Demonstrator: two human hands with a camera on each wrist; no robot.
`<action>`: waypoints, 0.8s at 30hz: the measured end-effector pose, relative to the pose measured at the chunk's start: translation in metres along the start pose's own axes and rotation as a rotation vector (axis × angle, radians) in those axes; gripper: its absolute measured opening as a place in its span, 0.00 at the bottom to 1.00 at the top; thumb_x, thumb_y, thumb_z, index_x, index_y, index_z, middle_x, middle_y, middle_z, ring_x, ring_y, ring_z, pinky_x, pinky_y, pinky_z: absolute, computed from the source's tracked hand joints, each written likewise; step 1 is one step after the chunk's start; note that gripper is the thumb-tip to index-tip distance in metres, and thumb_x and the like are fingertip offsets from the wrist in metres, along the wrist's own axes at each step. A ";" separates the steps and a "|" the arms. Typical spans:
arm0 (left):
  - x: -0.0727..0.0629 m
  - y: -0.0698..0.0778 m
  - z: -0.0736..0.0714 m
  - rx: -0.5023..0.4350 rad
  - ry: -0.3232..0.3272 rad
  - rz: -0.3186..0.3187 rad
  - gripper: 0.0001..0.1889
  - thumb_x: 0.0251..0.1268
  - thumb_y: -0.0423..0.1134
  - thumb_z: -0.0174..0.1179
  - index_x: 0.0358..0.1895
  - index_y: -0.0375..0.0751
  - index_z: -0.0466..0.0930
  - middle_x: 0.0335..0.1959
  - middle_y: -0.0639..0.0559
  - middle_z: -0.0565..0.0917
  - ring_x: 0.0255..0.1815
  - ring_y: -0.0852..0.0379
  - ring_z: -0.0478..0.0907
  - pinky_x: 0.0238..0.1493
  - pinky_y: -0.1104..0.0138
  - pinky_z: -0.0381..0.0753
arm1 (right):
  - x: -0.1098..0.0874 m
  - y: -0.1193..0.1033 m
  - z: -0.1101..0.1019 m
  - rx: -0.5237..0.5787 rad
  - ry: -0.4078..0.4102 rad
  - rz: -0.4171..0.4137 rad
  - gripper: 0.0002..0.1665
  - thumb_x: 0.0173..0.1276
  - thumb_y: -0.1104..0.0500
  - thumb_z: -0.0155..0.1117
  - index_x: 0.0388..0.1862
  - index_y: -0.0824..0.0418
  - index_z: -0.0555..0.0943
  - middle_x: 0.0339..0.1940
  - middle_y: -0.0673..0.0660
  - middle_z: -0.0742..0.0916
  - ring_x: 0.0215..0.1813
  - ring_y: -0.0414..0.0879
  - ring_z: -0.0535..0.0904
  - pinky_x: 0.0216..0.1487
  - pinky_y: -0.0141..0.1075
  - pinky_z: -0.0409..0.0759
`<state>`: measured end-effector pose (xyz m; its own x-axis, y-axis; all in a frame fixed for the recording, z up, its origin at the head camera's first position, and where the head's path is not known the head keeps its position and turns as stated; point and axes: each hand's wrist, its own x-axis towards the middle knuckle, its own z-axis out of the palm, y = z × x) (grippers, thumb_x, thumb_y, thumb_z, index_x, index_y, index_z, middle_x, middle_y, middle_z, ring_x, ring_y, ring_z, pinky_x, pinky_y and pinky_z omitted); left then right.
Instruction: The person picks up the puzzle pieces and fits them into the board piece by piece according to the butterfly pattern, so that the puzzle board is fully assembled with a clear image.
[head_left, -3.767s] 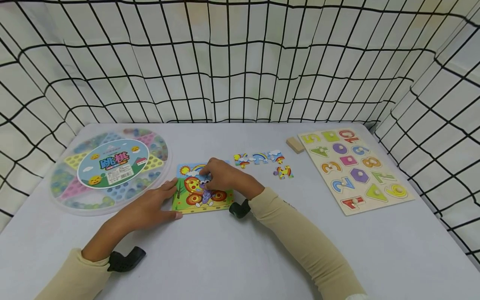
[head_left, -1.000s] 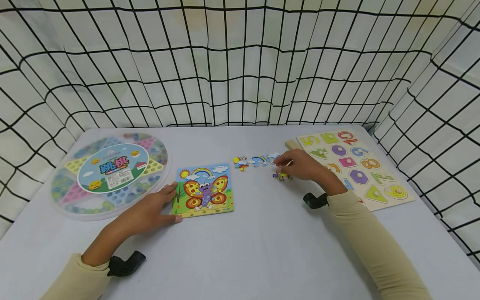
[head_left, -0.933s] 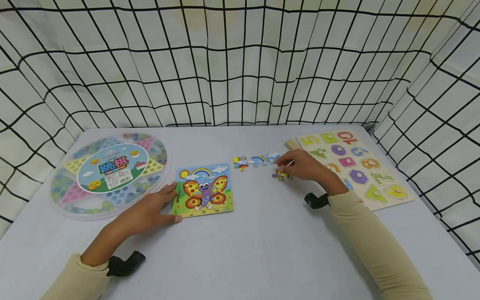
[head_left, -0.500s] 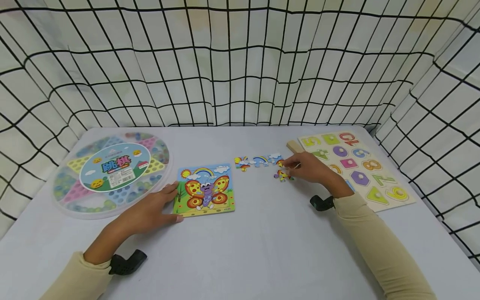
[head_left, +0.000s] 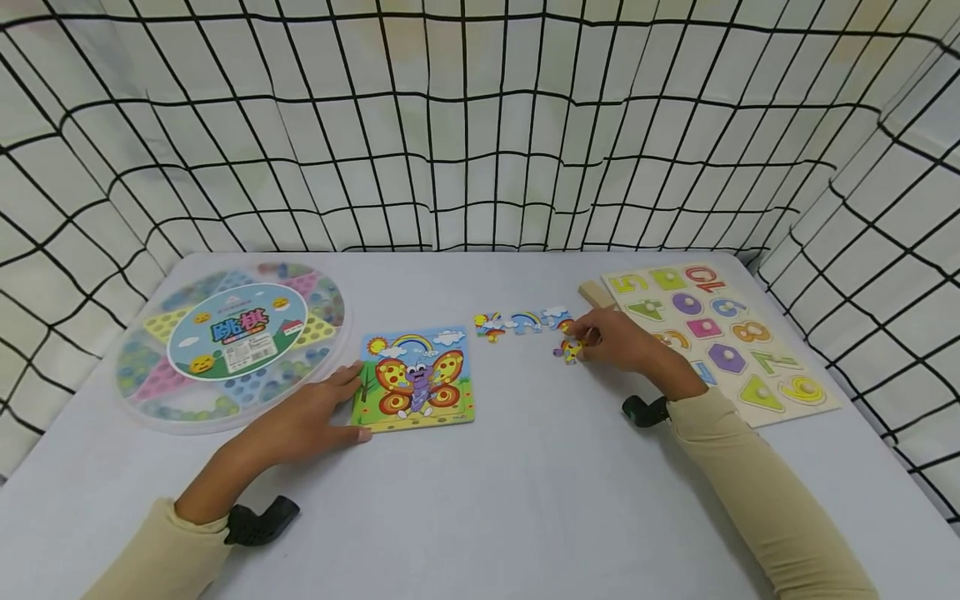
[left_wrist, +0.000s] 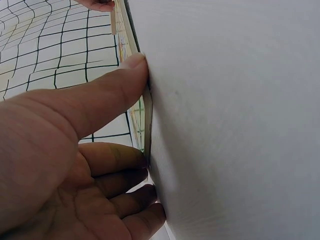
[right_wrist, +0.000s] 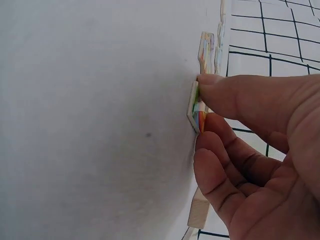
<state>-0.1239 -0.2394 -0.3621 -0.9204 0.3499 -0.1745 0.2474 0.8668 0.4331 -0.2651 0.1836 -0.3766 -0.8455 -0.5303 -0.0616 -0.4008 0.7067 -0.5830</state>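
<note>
In the head view, my left hand [head_left: 303, 425] rests at the lower left corner of a butterfly jigsaw puzzle [head_left: 417, 383]. Its fingers lie along the left side, and its thumb meets the near edge, as the left wrist view also shows at the board's edge [left_wrist: 147, 127]. To the right, my right hand [head_left: 626, 343] pinches a small yellow and red jigsaw piece [head_left: 567, 352] between thumb and fingers, low over the table. The right wrist view shows this jigsaw piece [right_wrist: 192, 107] tilted against the thumb. Just behind it are three pieces in a row, including a rainbow piece [head_left: 527, 322].
A round Chinese checkers box [head_left: 238, 329] with a clear lid stands at the left. A wooden number and shape board [head_left: 738, 333] lies at the right, with a wooden block [head_left: 594, 293] by its far left corner. Black netting [head_left: 450, 125] encloses the table's sides.
My right hand has left the butterfly puzzle and gone right to the loose pieces. Over the last second it has shifted slightly from the cloud piece onto the yellow and red one. The left hand stays put.
</note>
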 end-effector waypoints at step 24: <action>0.001 -0.001 0.000 -0.002 -0.014 0.003 0.44 0.59 0.49 0.69 0.70 0.24 0.60 0.75 0.33 0.55 0.74 0.32 0.50 0.66 0.40 0.57 | -0.004 -0.003 -0.009 0.056 0.010 -0.010 0.09 0.65 0.71 0.63 0.44 0.65 0.83 0.36 0.54 0.85 0.37 0.47 0.76 0.39 0.38 0.75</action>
<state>-0.1252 -0.2393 -0.3629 -0.9155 0.3571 -0.1854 0.2492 0.8650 0.4355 -0.2637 0.1871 -0.3673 -0.8455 -0.5318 -0.0476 -0.3887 0.6741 -0.6281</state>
